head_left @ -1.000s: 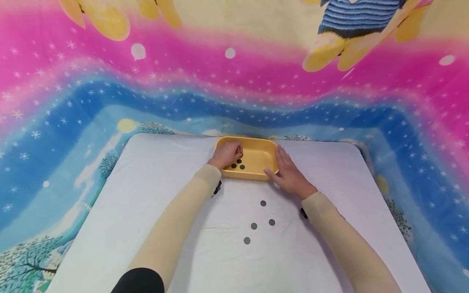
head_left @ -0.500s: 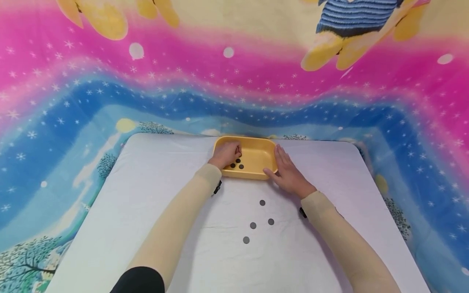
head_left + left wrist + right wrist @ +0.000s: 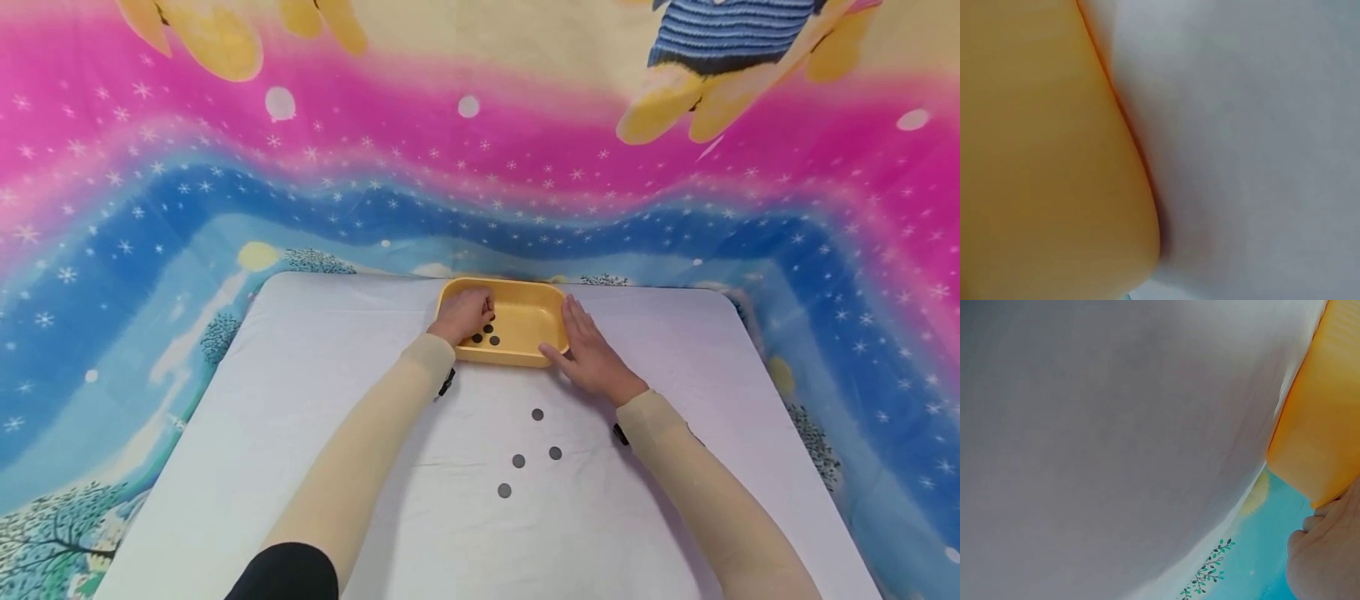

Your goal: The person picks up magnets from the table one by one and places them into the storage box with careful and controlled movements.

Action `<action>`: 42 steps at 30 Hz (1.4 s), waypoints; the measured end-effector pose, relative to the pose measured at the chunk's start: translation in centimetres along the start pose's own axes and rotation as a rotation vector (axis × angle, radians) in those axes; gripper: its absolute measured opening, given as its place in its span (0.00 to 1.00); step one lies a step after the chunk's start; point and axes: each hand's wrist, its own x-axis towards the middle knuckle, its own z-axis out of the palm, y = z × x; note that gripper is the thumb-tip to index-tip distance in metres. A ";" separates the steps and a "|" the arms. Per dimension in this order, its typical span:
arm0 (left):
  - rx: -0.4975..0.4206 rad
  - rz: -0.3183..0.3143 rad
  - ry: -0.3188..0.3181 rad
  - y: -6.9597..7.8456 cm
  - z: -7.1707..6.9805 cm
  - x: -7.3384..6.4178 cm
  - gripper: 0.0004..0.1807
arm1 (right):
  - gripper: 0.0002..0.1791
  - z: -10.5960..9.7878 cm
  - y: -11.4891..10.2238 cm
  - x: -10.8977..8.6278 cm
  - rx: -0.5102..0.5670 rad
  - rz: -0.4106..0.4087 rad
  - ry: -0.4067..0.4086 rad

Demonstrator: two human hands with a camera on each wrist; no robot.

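A yellow rectangular tray (image 3: 529, 314) sits at the far edge of the white-covered table. My left hand (image 3: 463, 313) reaches over its left end, fingers curled and low inside; a dark coin-like disc (image 3: 492, 317) shows at the fingertips, partly covered by them. Beside that hand, several similar discs (image 3: 488, 329) lie flat on the tray floor. My right hand (image 3: 589, 354) rests against the tray's right end with straight fingers, its thumb at the front rim. In the right wrist view, part of that hand (image 3: 1329, 550) touches the yellow wall (image 3: 1316, 444).
Several more grey discs (image 3: 519, 461) lie scattered on the white cloth (image 3: 450, 533) in front of the tray. A colourful printed curtain (image 3: 480, 183) hangs around the table, close behind the tray. The left wrist view shows mostly the tray's outer wall (image 3: 1047, 162).
Hardly anything differs. The left hand stays low in the tray with only a slight shift of its fingers, and the right hand keeps its place at the tray's end.
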 end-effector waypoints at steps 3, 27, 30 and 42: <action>0.003 0.000 0.018 0.2 -0.1 0.0 0.04 | 0.54 -0.1 -0.2 -0.1 0.006 0.007 -0.010; -0.022 0.184 0.104 1.5 -3.0 -4.9 0.06 | 0.55 -0.1 -0.1 0.1 0.004 0.018 -0.015; -0.001 0.208 0.117 1.6 -2.9 -5.8 0.07 | 0.56 -0.1 -0.1 0.1 0.002 0.020 -0.017; 0.007 0.268 0.125 1.3 -3.0 -9.1 0.09 | 0.54 0.1 0.0 0.1 0.010 0.015 -0.022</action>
